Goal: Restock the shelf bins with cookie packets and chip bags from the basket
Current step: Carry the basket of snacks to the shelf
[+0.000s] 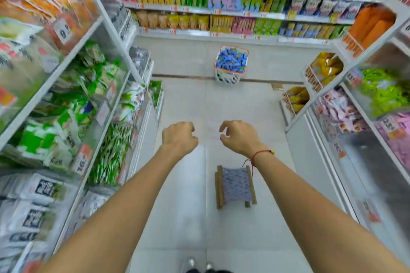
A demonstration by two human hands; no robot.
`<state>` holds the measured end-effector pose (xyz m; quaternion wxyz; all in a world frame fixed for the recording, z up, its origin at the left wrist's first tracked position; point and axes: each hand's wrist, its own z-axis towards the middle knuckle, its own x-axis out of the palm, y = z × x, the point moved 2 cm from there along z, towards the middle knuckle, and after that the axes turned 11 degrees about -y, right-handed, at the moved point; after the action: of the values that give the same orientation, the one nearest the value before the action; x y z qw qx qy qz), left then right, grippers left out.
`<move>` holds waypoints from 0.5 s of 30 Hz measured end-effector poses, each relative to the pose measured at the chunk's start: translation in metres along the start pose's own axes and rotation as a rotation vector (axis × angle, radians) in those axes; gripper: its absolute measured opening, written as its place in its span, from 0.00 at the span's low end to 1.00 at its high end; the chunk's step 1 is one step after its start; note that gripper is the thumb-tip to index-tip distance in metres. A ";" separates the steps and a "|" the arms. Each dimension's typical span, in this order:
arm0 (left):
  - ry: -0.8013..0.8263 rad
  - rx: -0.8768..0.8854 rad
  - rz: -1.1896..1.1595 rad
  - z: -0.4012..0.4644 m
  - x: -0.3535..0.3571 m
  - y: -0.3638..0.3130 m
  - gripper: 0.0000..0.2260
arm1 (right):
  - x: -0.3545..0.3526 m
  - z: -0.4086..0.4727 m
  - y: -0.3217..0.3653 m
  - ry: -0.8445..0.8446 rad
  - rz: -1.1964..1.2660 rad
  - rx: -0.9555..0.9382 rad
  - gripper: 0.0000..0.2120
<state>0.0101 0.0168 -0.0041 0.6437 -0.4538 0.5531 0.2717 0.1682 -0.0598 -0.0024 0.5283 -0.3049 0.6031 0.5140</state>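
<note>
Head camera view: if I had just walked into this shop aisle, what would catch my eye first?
Probably the two bare arms stretched out in front, the left hand and right hand both holding nothing, fingers loosely curled, above the pale floor. Beyond them, at the far end of the aisle, stands a white basket heaped with blue packets. A small wooden stool sits on the floor near the right forearm.
</note>
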 end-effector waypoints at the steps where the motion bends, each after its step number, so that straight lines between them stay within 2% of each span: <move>1: 0.050 -0.022 0.027 -0.003 0.007 0.004 0.18 | 0.009 -0.003 -0.001 0.043 -0.005 0.023 0.13; 9: 0.241 -0.106 0.028 -0.011 0.074 0.037 0.18 | 0.081 -0.021 -0.020 0.170 0.051 0.110 0.12; 15: 0.538 -0.166 -0.025 0.026 0.107 0.042 0.16 | 0.111 0.006 -0.042 0.250 0.048 0.145 0.12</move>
<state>0.0119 0.0417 -0.1193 0.4377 -0.5674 0.6743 0.1781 0.1802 -0.0471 -0.1198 0.4572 -0.3130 0.7068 0.4397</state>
